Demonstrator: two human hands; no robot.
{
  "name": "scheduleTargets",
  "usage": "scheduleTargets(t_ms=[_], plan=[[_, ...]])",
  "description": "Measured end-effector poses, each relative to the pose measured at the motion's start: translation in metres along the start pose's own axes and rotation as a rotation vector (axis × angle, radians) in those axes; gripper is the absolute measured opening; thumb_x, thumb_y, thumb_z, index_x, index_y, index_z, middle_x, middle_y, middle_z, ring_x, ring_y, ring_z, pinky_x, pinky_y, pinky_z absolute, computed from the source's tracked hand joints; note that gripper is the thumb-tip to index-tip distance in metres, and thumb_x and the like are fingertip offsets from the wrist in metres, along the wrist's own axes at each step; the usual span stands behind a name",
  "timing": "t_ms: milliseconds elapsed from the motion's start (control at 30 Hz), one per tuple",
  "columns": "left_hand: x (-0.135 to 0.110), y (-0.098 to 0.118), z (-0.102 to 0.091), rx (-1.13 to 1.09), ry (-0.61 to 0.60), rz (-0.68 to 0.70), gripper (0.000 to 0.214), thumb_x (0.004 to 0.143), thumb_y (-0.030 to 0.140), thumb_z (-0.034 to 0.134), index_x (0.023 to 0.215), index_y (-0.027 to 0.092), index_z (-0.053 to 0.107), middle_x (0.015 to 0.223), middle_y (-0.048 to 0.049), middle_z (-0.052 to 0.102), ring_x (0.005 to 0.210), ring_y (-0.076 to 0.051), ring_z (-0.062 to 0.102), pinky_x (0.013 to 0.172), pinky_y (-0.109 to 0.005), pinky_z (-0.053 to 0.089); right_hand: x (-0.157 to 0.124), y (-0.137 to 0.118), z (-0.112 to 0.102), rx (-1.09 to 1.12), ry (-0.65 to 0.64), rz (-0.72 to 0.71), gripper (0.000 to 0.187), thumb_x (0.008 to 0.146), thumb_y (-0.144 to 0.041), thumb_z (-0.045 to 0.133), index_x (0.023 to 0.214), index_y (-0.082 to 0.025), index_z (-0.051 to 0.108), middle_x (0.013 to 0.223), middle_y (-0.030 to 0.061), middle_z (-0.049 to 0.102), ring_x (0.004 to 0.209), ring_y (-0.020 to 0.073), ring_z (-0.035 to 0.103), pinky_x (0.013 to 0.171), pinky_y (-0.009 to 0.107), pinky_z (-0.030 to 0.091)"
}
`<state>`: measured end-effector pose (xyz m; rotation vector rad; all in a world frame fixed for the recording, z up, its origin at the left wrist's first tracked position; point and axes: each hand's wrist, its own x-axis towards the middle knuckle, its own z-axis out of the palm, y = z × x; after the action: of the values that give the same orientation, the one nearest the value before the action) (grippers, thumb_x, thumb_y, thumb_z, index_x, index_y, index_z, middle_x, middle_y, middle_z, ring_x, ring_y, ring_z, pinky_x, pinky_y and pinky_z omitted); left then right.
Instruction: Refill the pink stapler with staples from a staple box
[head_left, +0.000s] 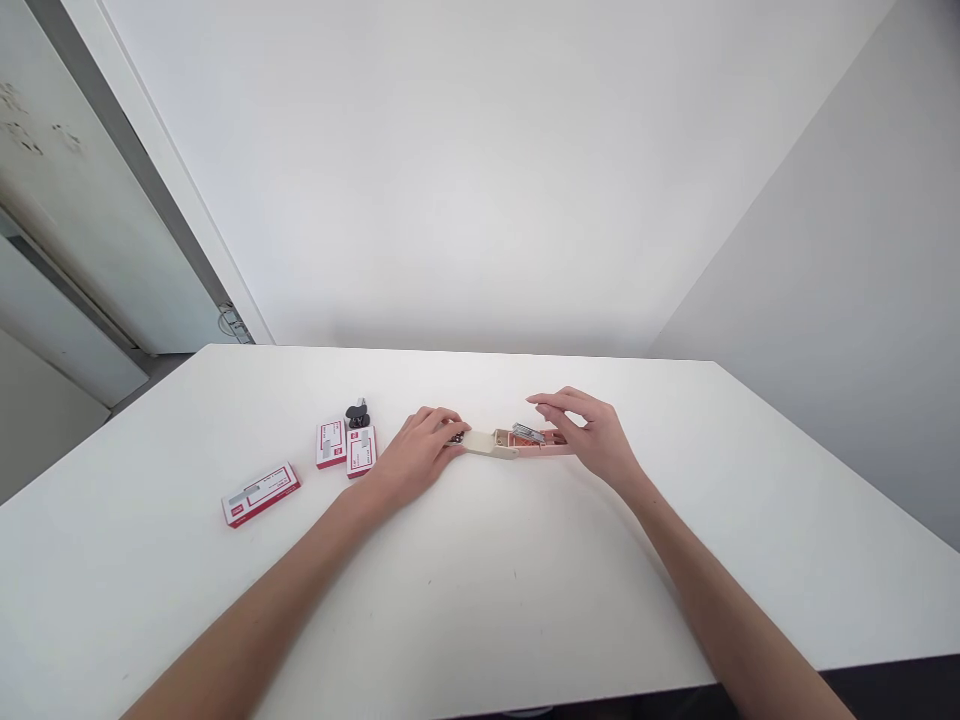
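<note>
A stapler (487, 442) lies folded out flat on the white table, its cream part to the left and its pink part to the right. My left hand (424, 445) grips the cream end, fingers over the top and thumb along the near side. A silver metal piece (529, 432) sits slightly tilted in the pink part; whether it is a staple strip or part of the stapler is unclear. Just above the pink end, my right hand (589, 425) is closed in a pinch, thumb and forefinger tips together. Anything between those tips is too small to make out.
Left of my left hand lie two small red-and-white boxes (331, 444) side by side, with a small black object (358, 414) behind them. A longer red-and-white box (261, 494) lies further left. A white wall (480, 200) rises behind the table (465, 600).
</note>
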<state>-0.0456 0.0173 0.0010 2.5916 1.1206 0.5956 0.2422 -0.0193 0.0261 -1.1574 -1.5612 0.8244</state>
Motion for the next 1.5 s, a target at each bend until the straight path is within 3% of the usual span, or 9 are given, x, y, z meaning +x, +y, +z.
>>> scheduleTargets(t_ms=[267,467,700,833,1133,1300,1500], plan=[[0.000,0.002,0.000,0.006,0.004,0.007,0.032,0.108,0.038,0.042,0.127,0.027,0.065,0.133,-0.0071,0.063,0.125,-0.028,0.052,0.108,-0.049,0.045,0.000,-0.002,-0.002,-0.133,-0.094,-0.065,0.038,0.103,-0.057,0.054,0.119,-0.034,0.079,0.108,0.0072,0.064,0.088,0.0195,0.065,0.082,0.039,0.069],[0.000,0.002,0.000,0.029,0.009,0.002,0.032,0.107,0.039,0.042,0.125,0.027,0.066,0.133,-0.0068,0.063,0.125,-0.028,0.053,0.107,-0.050,0.046,-0.002,-0.005,-0.005,-0.200,-0.089,-0.083,0.034,0.097,-0.058,0.063,0.110,-0.031,0.080,0.105,0.0066,0.072,0.090,0.0220,0.071,0.071,0.037,0.069],[0.000,0.001,0.001,0.054,0.024,-0.025,0.031,0.107,0.040,0.043,0.124,0.028,0.066,0.132,-0.0060,0.063,0.125,-0.028,0.053,0.106,-0.049,0.046,-0.002,-0.002,-0.005,-0.211,-0.114,-0.121,0.030,0.094,-0.057,0.068,0.102,-0.030,0.079,0.106,0.0063,0.074,0.097,0.0235,0.071,0.085,0.042,0.069],[0.000,0.001,0.001,0.052,0.021,-0.021,0.032,0.107,0.040,0.042,0.124,0.028,0.066,0.132,-0.0062,0.063,0.126,-0.028,0.053,0.105,-0.049,0.047,-0.001,0.001,-0.005,-0.239,-0.112,-0.178,0.029,0.095,-0.055,0.068,0.091,-0.029,0.080,0.104,0.0071,0.073,0.091,0.0230,0.071,0.079,0.041,0.069],[0.000,0.000,0.002,0.047,0.026,-0.015,0.034,0.107,0.041,0.041,0.125,0.028,0.067,0.132,-0.0071,0.063,0.125,-0.029,0.053,0.105,-0.049,0.047,0.000,-0.001,-0.008,-0.248,-0.142,-0.134,0.029,0.095,-0.055,0.068,0.098,-0.028,0.077,0.105,0.0060,0.072,0.089,0.0207,0.069,0.083,0.040,0.068],[-0.002,0.000,0.002,0.038,0.013,-0.016,0.034,0.107,0.040,0.042,0.125,0.026,0.066,0.133,-0.0080,0.063,0.126,-0.029,0.052,0.107,-0.051,0.046,0.000,0.003,-0.012,-0.293,-0.135,-0.104,0.034,0.090,-0.060,0.071,0.086,-0.027,0.077,0.107,0.0075,0.070,0.088,0.0217,0.070,0.081,0.041,0.068],[-0.002,0.001,0.001,0.029,0.011,-0.024,0.032,0.106,0.040,0.044,0.124,0.026,0.066,0.133,-0.0071,0.062,0.126,-0.029,0.051,0.108,-0.050,0.045,-0.002,-0.005,-0.009,-0.176,-0.049,-0.033,0.038,0.090,-0.062,0.071,0.090,-0.025,0.075,0.092,0.0057,0.075,0.086,0.0233,0.071,0.079,0.042,0.068]])
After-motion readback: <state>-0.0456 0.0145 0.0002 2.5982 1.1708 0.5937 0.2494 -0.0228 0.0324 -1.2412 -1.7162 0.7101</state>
